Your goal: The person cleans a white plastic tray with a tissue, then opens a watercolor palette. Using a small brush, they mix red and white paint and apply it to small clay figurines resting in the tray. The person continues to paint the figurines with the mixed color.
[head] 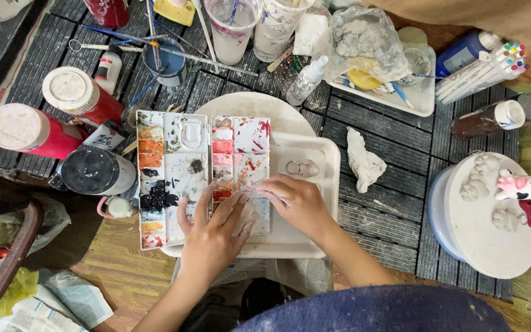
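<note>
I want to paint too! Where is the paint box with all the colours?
In the head view, the open paint palette lies left of centre on a white tray, under the left hand and beside the right hand, right of a dark-lidded jar.

the paint box [179, 172] lies open on a tray [314, 184], with a round board [253, 107] behind them. the left hand [213, 230] rests flat on the near edge of the box; the right hand [296, 200] touches it just to the right, over the tray. left of the box stand three jars [78, 92] on their sides. a crumpled tissue [364, 163] lies right of the tray. farther right, small clay figures [520, 187] sit on a turntable [480, 240]. behind the tissue, a bag of clay [361, 40] lies in a shallow dish [416, 101], markers [483, 71] beside it.
</note>
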